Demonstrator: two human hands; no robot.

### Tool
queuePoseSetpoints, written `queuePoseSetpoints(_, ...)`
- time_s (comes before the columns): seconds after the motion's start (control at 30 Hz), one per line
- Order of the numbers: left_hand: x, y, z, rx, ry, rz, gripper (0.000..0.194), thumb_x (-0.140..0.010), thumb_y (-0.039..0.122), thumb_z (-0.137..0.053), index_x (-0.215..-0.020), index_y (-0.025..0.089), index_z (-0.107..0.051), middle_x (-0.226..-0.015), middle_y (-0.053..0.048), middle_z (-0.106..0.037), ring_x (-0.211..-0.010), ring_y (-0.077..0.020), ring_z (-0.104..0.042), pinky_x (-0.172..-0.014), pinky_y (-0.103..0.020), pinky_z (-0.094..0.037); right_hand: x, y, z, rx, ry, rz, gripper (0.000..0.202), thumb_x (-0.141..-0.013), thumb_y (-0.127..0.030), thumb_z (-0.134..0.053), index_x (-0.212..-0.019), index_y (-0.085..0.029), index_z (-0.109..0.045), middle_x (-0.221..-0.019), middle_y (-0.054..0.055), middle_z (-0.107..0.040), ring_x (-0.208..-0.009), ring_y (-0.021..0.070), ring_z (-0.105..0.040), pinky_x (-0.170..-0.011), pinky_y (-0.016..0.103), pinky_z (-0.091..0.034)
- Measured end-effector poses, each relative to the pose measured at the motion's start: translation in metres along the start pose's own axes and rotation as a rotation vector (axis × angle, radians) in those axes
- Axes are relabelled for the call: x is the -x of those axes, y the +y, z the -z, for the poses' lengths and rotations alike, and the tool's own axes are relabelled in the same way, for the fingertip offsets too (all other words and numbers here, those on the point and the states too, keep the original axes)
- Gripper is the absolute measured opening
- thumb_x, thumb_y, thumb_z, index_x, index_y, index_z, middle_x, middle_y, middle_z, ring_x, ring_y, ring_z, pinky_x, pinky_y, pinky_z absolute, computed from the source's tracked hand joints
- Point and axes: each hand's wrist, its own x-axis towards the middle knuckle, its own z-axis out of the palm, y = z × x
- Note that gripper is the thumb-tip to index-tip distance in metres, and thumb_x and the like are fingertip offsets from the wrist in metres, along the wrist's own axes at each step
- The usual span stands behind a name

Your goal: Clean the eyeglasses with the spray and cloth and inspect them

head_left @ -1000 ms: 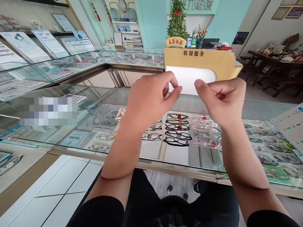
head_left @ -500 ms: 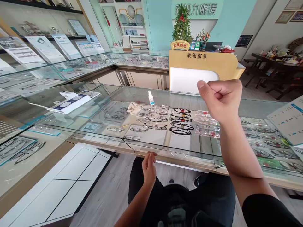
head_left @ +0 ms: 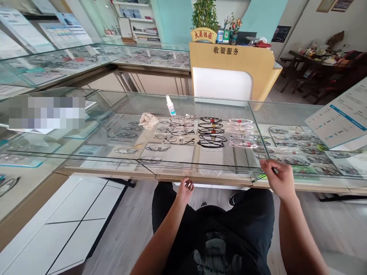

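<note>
My right hand (head_left: pixel 278 178) is closed in a fist at the front glass edge of the display counter (head_left: pixel 172 178), beside a seam between panes. Nothing shows in its fingers. Just below the counter's front rail, my left hand (head_left: pixel 185 190) has loosely curled fingers, a little apart, and holds nothing. Inside the case, between and beyond the hands, lie a row of black-framed glasses (head_left: pixel 211 138) and a row of clear pinkish glasses (head_left: pixel 243 144). Further left are a thin-framed pair of glasses (head_left: pixel 181 141), a beige cloth (head_left: pixel 148 120) and a white spray bottle (head_left: pixel 171 106).
A printed card (head_left: pixel 341 114) stands on the glass at the right. More glasses (head_left: pixel 295 161) lie in the right section. A white cabinet (head_left: pixel 69 214) is at my left. Beyond the counter stands a yellow cashier desk (head_left: pixel 197 57) with a potted plant (head_left: pixel 204 17).
My right fist has come down from in front of my view to the counter's front edge. My left hand stays near the rail, its fingers looser. The view has tilted down and shifted right.
</note>
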Motion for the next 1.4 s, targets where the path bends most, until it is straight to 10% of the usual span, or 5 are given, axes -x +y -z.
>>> queuePoseSetpoints(0.33, -0.008, 0.001, 0.001, -0.106, 0.040, -0.009, 0.020, -0.105, 0.017, -0.073, -0.089, 0.019, -0.061, -0.090, 0.000, -0.068, -0.075, -0.0119, -0.072, -0.057, -0.022, -0.045, -0.010, 0.021, 0.038, 0.198, 0.059, 0.079, 0.039, -0.108, -0.041, -0.068, -0.073, -0.025, -0.059, -0.071, 0.000, -0.063, -0.070, 0.0204, -0.056, -0.072, 0.037, -0.047)
queuePoseSetpoints(0.7, 0.026, -0.001, 0.048, -0.196, 0.112, 0.076, 0.018, -0.111, 0.014, -0.064, -0.094, 0.018, -0.068, -0.096, -0.003, -0.073, -0.084, -0.0166, -0.080, -0.066, -0.028, -0.056, -0.126, 0.018, -0.008, 0.443, -0.469, 0.360, 0.021, -0.106, -0.027, -0.072, -0.115, -0.021, -0.090, -0.150, 0.016, -0.081, -0.140, 0.0396, -0.068, -0.121, 0.061, -0.051)
queuePoseSetpoints(0.9, 0.046, 0.006, 0.080, -0.288, 0.054, 0.173, 0.010, -0.111, 0.014, -0.067, -0.115, 0.019, -0.075, -0.118, -0.007, -0.082, -0.094, -0.0173, -0.085, -0.073, -0.027, -0.060, -0.156, 0.021, -0.022, 0.583, -0.682, 0.311, 0.016, -0.103, -0.024, -0.074, -0.104, -0.024, -0.090, -0.142, 0.011, -0.084, -0.134, 0.0379, -0.070, -0.113, 0.053, -0.055)
queuePoseSetpoints(1.13, 0.055, 0.008, 0.104, -0.300, 0.013, 0.197, 0.050, -0.106, 0.009, -0.070, -0.154, 0.024, -0.069, -0.122, -0.013, -0.083, -0.091, -0.0188, -0.086, -0.050, -0.018, -0.044, -0.168, 0.026, -0.028, 0.575, -0.763, 0.309, 0.015, -0.101, -0.020, -0.074, -0.102, -0.024, -0.088, -0.131, 0.010, -0.084, -0.131, 0.0342, -0.071, -0.117, 0.049, -0.052)
queuePoseSetpoints(1.4, 0.062, 0.004, 0.132, -0.378, -0.011, 0.190, 0.058, -0.074, 0.020, -0.103, -0.124, 0.019, -0.074, -0.133, -0.019, -0.080, -0.109, -0.0281, -0.086, -0.046, -0.016, -0.037, -0.158, 0.011, -0.027, 0.591, -0.745, 0.264, 0.023, -0.104, -0.017, -0.063, -0.105, -0.021, -0.086, -0.122, 0.014, -0.082, -0.128, 0.0368, -0.067, -0.114, 0.051, -0.049)
